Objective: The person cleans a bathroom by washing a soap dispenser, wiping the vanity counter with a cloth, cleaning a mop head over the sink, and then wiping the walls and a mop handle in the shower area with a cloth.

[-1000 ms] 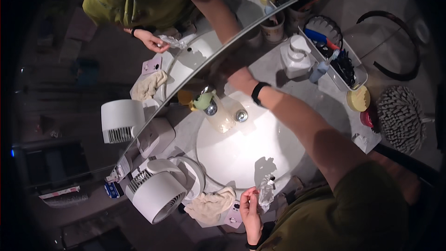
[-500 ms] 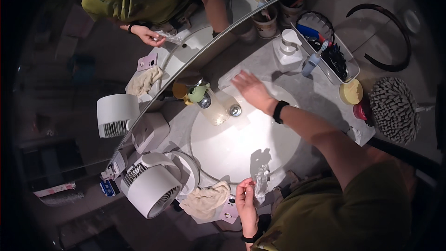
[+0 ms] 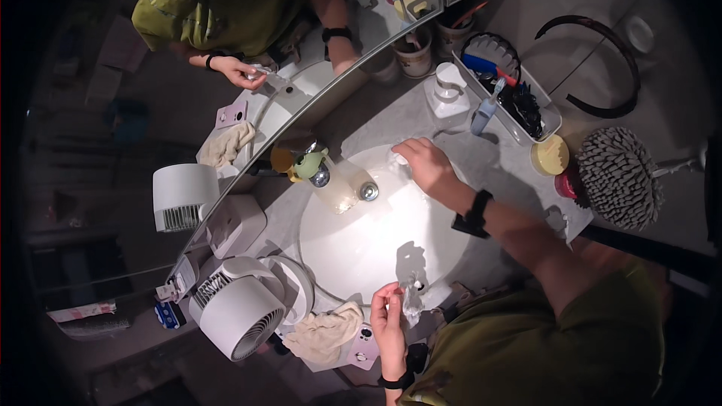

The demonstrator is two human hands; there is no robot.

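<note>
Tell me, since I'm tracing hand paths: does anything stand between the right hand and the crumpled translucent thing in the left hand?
Nothing visible does: between the right hand and the crumpled translucent thing lie only the white sink and a dark shadow on it. The tap stands off to the left.

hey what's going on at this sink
A person is at the white basin with both hands busy. The right hand is at the basin's far edge, with a white wad, perhaps tissue, under its fingertips. The left hand holds a crumpled, see-through piece, probably plastic, by the near rim. Left of that hand lie a beige cloth and a pink, phone-like item; a white fan stands farther left.
</note>
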